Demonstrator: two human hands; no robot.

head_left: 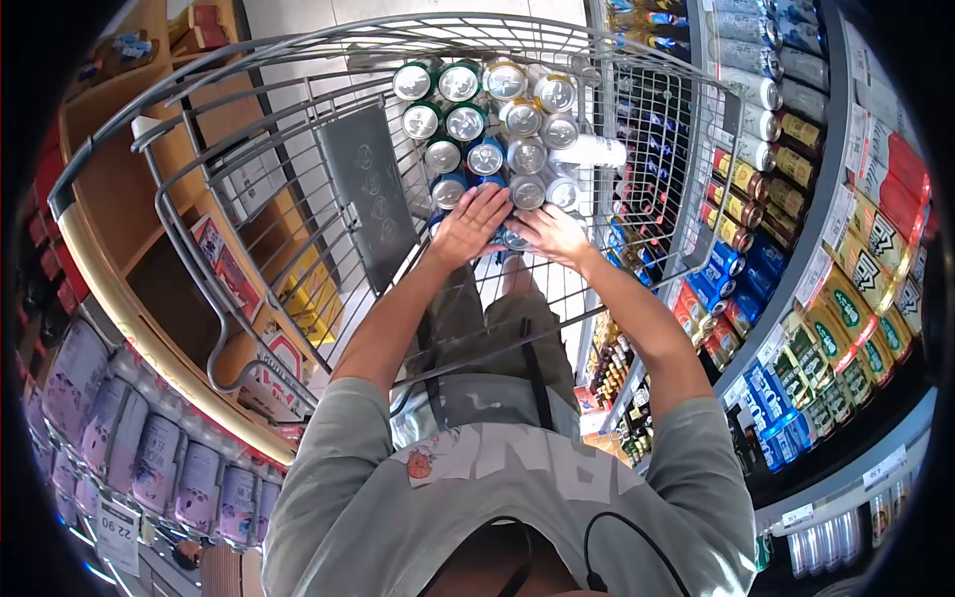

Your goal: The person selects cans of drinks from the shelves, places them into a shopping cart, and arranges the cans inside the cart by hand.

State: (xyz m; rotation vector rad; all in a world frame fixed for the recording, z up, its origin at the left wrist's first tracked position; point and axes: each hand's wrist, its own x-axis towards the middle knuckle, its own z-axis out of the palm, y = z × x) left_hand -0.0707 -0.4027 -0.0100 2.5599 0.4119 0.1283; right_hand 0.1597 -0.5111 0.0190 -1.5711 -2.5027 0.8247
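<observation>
My left hand [472, 227] lies over the near end of a block of drink cans inside a wire shopping cart [284, 129]. Its fingers are stretched out beside a blue can [449, 192]. Close by, my right hand [550, 235] reaches in from the right with fingers extended over a silver-topped can [515, 240], touching the near cans. Whether either hand grips a can is partly hidden. The cans stand upright in rows: green ones [459, 83] at the far left, gold-rimmed ones [506, 81] at the far right. A white can [597, 151] lies on its side to their right.
A grey plastic panel [366, 194] stands inside the cart, left of the cans. Shelves with stacked cans [736, 214] and multipacks [846, 308] line the right side. On the left are a wooden display shelf [134, 214] and purple packs [157, 458].
</observation>
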